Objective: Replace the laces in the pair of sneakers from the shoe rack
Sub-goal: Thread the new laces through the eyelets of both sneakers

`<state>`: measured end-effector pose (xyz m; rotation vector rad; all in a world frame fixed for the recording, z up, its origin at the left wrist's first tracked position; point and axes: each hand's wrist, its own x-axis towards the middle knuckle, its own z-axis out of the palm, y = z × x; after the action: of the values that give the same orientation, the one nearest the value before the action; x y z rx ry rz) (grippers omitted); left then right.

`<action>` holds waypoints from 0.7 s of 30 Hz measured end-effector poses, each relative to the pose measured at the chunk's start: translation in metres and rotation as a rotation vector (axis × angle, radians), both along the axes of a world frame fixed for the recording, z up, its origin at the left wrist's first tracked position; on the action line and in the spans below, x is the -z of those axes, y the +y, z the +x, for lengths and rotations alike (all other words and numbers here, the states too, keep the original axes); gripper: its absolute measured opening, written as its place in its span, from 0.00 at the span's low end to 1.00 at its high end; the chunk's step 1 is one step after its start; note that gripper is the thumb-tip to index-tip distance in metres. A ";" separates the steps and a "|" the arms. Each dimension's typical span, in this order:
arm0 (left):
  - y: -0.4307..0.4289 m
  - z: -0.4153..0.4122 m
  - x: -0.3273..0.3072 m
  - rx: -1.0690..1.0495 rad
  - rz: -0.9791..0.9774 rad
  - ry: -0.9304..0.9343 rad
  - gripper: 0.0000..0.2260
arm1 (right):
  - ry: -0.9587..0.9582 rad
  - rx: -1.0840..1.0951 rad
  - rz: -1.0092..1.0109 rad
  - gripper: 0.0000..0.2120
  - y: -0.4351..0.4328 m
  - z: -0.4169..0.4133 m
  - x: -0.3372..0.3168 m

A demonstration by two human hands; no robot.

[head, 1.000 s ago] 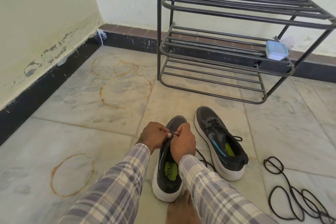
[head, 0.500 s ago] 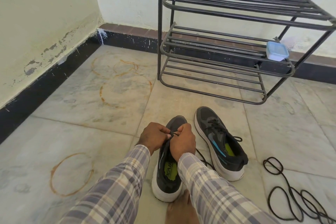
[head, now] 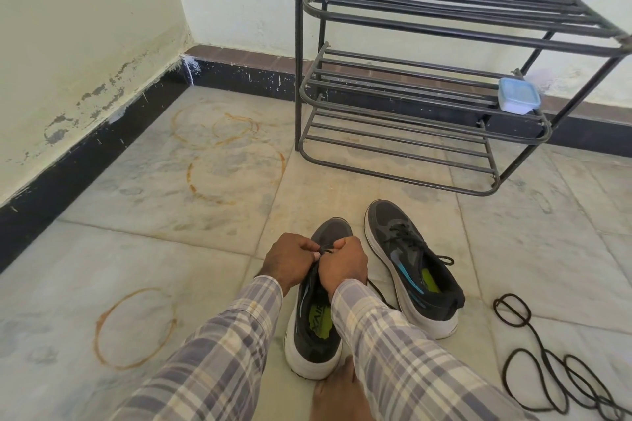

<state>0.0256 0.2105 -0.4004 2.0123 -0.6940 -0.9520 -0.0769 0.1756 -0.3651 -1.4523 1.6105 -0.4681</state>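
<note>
Sneakers sit side by side on the floor point(head: 136, 249) in front of the shoe rack point(head: 410, 99), toes pointing toward it. The person bends over the left sneaker point(head: 313, 335), and both hands meet above its eyelets. The left hand point(head: 290, 261) and right hand point(head: 343, 265) are curled tight, each pinching a bit of the black lace point(head: 326, 249) between fingertips and thumb. The right sneaker point(head: 410, 260) has a lace threaded through it, with the ends trailing loose. A spare lace point(head: 533, 352) lies in loops on the floor, out in front of the rack's right end. A small plastic box point(head: 518, 99) rests on the rack's middle shelf.

The lace looks thin, limp and light, so I'd grip it close to the tip to steer it through a hole. The sneaker seems light and soft on top. Its firm white sole is the place to steady it.
</note>
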 end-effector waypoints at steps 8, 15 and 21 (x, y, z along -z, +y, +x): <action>-0.013 -0.008 -0.038 0.188 0.192 -0.103 0.16 | -0.075 -0.106 -0.085 0.08 0.008 -0.007 0.003; -0.011 -0.010 -0.057 0.278 0.278 -0.117 0.07 | -0.103 -0.131 -0.110 0.06 0.010 -0.012 0.010; -0.006 -0.009 -0.076 0.464 0.365 0.006 0.13 | -0.136 -0.134 -0.152 0.05 0.008 -0.024 0.016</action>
<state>0.0168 0.2049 -0.3240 2.2023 -1.0766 -1.4389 -0.1008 0.1835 -0.3815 -1.5953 1.3853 -0.6090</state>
